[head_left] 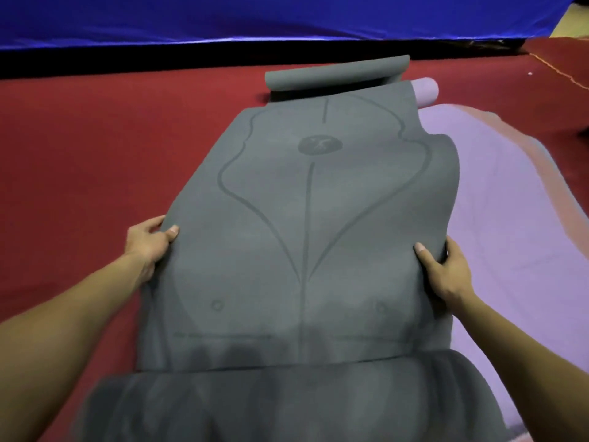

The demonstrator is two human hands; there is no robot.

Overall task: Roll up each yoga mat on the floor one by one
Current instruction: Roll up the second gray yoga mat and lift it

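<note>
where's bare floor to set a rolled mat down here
Bare red carpet lies left of the grey mat, up to the blue sheet. The right is crowded: the purple mat lies there, partly under the grey one.

No text is readable (the grey mat (306, 250) shows only a blurred emblem).

Two yoga mats: one grey mat (306, 218), one purple mat (497, 218); two hands.

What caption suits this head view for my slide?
Both hands, left hand and right hand, grip the grey yoga mat by its side edges, beside a purple yoga mat.
</note>
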